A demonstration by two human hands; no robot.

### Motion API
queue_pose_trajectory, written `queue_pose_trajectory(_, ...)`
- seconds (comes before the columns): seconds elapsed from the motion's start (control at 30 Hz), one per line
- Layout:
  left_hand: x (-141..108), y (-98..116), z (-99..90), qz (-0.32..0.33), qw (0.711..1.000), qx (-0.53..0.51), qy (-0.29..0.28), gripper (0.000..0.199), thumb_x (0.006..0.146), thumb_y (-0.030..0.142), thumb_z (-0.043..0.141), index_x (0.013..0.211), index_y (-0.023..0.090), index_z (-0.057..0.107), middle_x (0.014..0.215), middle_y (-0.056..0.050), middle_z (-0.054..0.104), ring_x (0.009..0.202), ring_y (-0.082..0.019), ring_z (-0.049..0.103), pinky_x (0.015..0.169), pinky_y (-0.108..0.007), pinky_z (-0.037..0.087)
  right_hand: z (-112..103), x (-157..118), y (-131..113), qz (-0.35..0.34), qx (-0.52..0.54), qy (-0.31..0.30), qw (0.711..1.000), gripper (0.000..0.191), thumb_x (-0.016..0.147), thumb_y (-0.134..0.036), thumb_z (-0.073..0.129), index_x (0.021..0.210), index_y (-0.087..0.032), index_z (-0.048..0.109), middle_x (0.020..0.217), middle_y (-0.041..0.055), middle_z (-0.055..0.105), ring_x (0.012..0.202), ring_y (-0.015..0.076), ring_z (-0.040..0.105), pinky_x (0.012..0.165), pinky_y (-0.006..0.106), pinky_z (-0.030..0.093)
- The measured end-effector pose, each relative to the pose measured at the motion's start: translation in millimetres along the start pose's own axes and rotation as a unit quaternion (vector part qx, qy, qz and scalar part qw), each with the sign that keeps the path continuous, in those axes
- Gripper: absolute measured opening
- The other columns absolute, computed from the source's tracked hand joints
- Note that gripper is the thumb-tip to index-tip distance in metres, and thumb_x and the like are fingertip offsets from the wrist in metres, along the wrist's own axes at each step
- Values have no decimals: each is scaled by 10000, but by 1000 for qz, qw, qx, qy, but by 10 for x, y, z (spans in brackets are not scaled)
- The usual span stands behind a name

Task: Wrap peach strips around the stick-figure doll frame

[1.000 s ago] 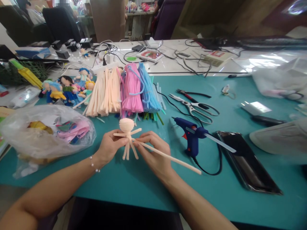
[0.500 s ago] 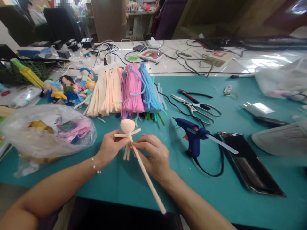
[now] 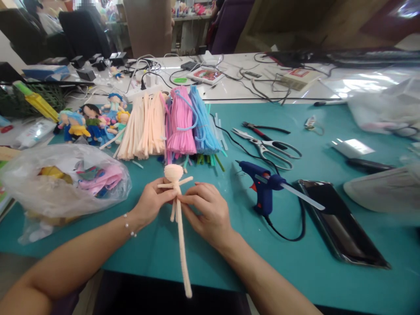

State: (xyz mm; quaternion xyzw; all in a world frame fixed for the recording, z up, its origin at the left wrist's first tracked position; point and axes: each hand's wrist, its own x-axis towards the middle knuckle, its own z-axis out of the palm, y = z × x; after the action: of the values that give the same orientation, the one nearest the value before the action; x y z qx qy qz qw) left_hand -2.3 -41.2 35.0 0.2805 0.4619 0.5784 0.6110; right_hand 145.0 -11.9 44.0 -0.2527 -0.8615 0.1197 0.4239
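Note:
A small cream doll figure (image 3: 173, 173) with a round wound head, two stick arms and thin legs is held upright above the green mat. My left hand (image 3: 153, 202) is closed around its body, thumb in front, just under the arms. From the waist a long cream pipe cleaner (image 3: 183, 253) runs down toward the table's front edge. My right hand (image 3: 206, 210) pinches this strand near its upper end, close to the left thumb. Exactly how the strand joins the body is hidden by the fingers.
Bundles of cream (image 3: 144, 127), pink (image 3: 181, 124) and blue pipe cleaners (image 3: 206, 124) stand ahead. To the right lie a glue gun (image 3: 262, 183), scissors (image 3: 267, 146), pliers (image 3: 262, 130) and a black tray-like object (image 3: 341, 223). Left are a plastic bag (image 3: 65, 183) and several finished dolls (image 3: 93, 120).
The long pipe cleaner's free end has swung from the lower right to nearly straight down. My right fingers have shifted slightly left, closer to the doll's body.

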Motion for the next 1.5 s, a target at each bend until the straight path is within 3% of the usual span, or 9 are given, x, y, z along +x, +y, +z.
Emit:
queue_pose_trajectory(0.23,16,-18,-22,23,999,-15,31,156,588,177,726,699,151,619,621,20,622,573,-104,580,570,-220,484,-41,16,-44,41,46,2,998,162,831,-150,513,877,-145,668,690,53,579,647,163,539,604,313,424)
queue_pose_trajectory(0.47,30,-55,-65,57,998,19,22,167,594,146,719,742,151,643,676,7,664,644,-120,610,626,-225,490,-54,20,-43,59,48,6,997,147,833,-205,536,861,-155,672,658,34,556,627,158,530,591,311,398)
queue_pose_trajectory(0.93,28,-37,-51,32,999,-12,26,185,589,166,725,748,148,633,658,7,648,599,-113,586,592,-228,472,-36,14,-21,30,7,-13,999,174,831,-169,506,877,-176,674,659,23,538,620,149,514,603,307,390)
queue_pose_trajectory(1.2,34,24,-7,-4,998,-64,12,139,601,171,713,681,150,601,605,35,593,586,-90,558,581,-206,455,-24,0,-50,33,29,-34,998,219,864,-233,483,946,-134,659,678,40,548,647,160,534,616,315,384)
queue_pose_trajectory(1.37,42,26,12,22,996,-61,59,165,573,171,722,653,156,579,586,47,583,575,-93,552,597,-229,455,-13,-20,-87,56,-7,-65,996,341,837,-374,519,1059,-141,630,716,52,569,648,177,534,577,309,365)
queue_pose_trajectory(1.5,69,50,17,45,990,-88,97,177,559,175,722,611,162,554,557,61,565,549,-86,541,599,-237,457,36,-53,-90,83,-15,-71,994,249,834,-236,523,1046,-159,628,706,43,600,600,154,545,540,275,379)
